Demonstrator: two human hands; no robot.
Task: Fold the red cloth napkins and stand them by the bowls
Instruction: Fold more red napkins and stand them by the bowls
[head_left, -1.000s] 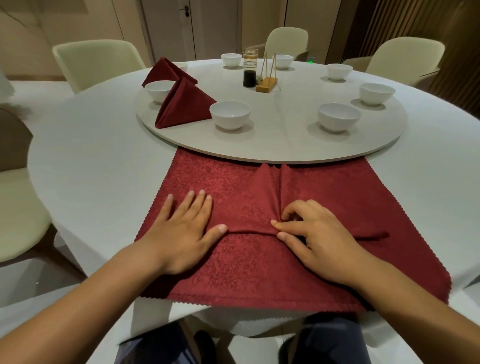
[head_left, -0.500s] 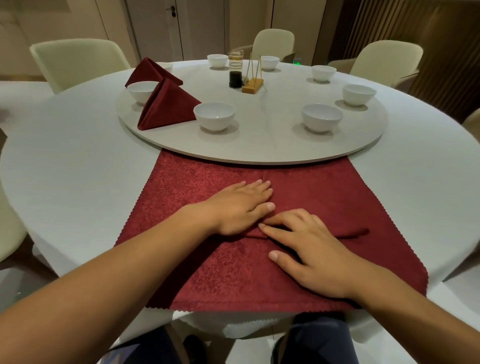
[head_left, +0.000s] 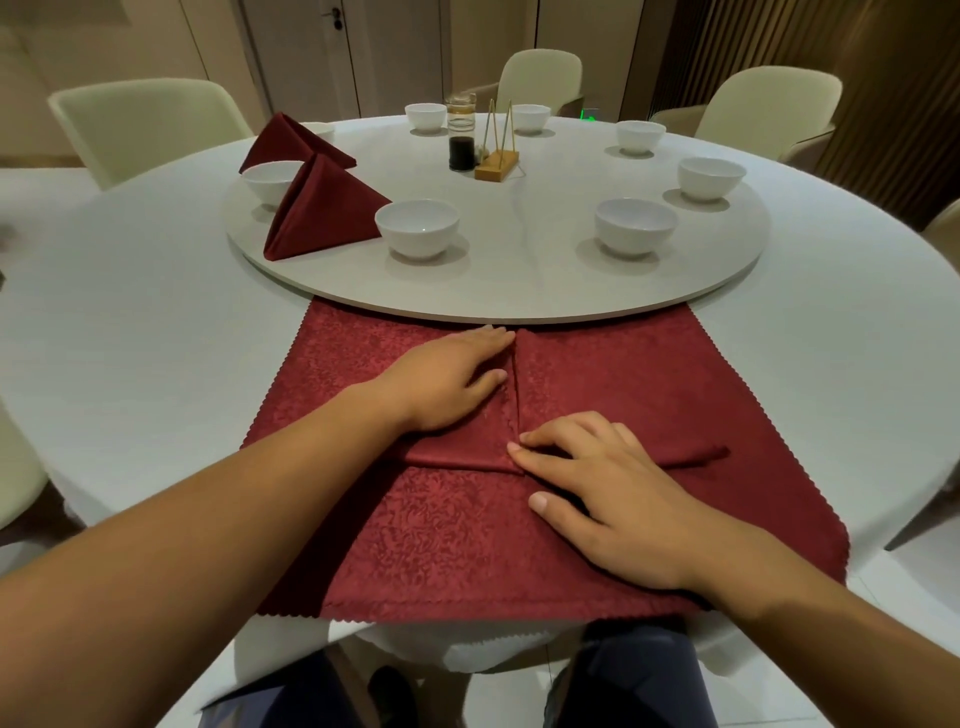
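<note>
A red cloth napkin (head_left: 431, 540) lies spread on the white table in front of me, with a crease running up its middle and a fold across it. My left hand (head_left: 447, 382) presses flat on the left flap beside the crease, fingers straight. My right hand (head_left: 597, 499) rests on the napkin's centre, fingertips bent and pressing where the folds meet. Two folded red napkins (head_left: 322, 210) (head_left: 288, 137) stand as pyramids on the turntable beside white bowls (head_left: 417, 227) (head_left: 270, 182).
The round grey turntable (head_left: 519, 291) carries more white bowls (head_left: 635, 225) (head_left: 710, 178), a dark jar (head_left: 461, 153) and a wooden toothpick stand (head_left: 497, 165). The napkin's far edge tucks under the turntable's rim. Cream chairs (head_left: 145, 124) surround the table.
My left hand slid from the napkin's left side across and up along the centre crease, flattening the raised pleat. My right hand stayed pressing at the centre.
</note>
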